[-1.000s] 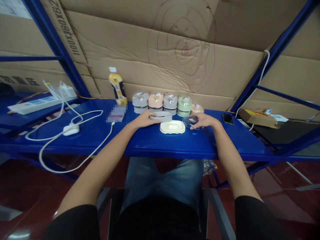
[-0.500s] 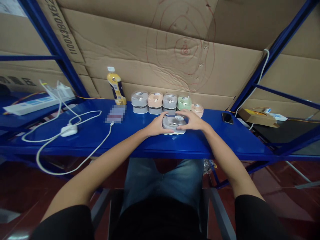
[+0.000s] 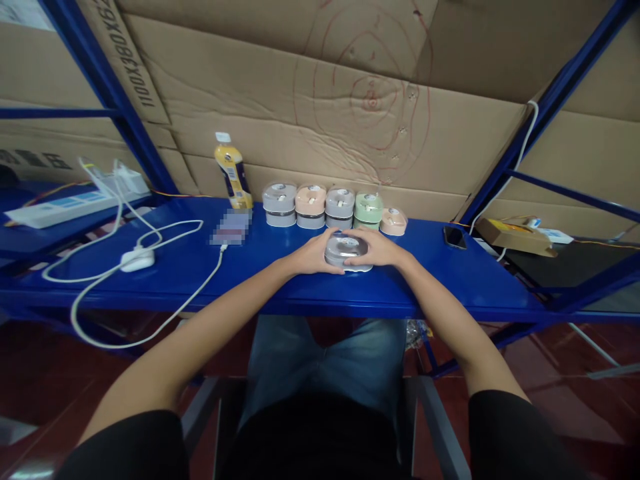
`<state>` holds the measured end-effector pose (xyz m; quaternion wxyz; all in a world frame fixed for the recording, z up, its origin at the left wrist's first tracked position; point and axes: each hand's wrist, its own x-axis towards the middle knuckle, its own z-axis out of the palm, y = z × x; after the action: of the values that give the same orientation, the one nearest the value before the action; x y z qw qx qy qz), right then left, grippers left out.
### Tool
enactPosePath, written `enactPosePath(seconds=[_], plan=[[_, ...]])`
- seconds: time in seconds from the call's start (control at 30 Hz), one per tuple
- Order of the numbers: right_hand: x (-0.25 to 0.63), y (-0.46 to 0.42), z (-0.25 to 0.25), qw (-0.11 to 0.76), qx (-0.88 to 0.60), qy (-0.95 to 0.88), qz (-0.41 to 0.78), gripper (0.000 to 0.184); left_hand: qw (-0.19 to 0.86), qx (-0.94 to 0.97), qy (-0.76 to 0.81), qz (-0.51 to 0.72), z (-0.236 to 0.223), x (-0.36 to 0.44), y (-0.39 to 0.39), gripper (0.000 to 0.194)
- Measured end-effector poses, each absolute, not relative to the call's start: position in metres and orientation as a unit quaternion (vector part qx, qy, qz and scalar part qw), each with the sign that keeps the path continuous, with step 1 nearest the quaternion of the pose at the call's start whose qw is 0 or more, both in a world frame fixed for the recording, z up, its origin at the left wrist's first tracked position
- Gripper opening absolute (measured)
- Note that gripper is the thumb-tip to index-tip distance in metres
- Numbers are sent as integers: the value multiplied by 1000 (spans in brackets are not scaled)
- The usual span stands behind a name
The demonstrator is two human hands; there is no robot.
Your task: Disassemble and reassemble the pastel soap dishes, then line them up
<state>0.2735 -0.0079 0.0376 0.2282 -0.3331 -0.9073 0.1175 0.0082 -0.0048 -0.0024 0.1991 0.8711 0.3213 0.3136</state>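
A grey oval case with a clear, shiny lid (image 3: 346, 245) rests on the blue table in front of me, a white edge showing under its near side. Wrapped round its left side is my left hand (image 3: 317, 255), thumb at the near edge. My right hand (image 3: 379, 249) grips the opposite side, its thumb also along the front. Fingertips of both hands are partly hidden behind the case. Just beyond them stands a row of similar lidded cases, among them a grey one (image 3: 340, 202), a green one (image 3: 369, 208) and a single peach one (image 3: 394, 221).
A yellow drink bottle (image 3: 233, 175) stands behind a blurred phone (image 3: 231, 227) with a white cable. A white charger (image 3: 137, 259) lies at left among looped cable. A dark phone (image 3: 455, 237) lies right. Cardboard (image 3: 240, 87) walls the back; blue posts flank the table.
My right hand has come lower and closer round the case's right side, and its fingers have drawn in. The left hand has hardly moved. The row of cases is unchanged.
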Motion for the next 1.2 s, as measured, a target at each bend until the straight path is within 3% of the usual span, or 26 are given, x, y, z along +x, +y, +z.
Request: enactPosePath(seconds=[0.43, 0.63, 1.0, 1.2], plan=[[304, -61, 24, 235, -404, -878, 109, 106, 225, 869, 344, 274, 3, 8, -14, 131], [310, -85, 22, 243, -447, -856, 90, 102, 233, 870, 344, 265, 0, 19, -18, 139], [275, -78, 50, 151, -494, -855, 43, 104, 239, 861, 362, 267, -4, 20, -13, 143], [273, -81, 42, 171, -476, -863, 0, 98, 244, 859, 361, 269, -3, 21, -13, 142]])
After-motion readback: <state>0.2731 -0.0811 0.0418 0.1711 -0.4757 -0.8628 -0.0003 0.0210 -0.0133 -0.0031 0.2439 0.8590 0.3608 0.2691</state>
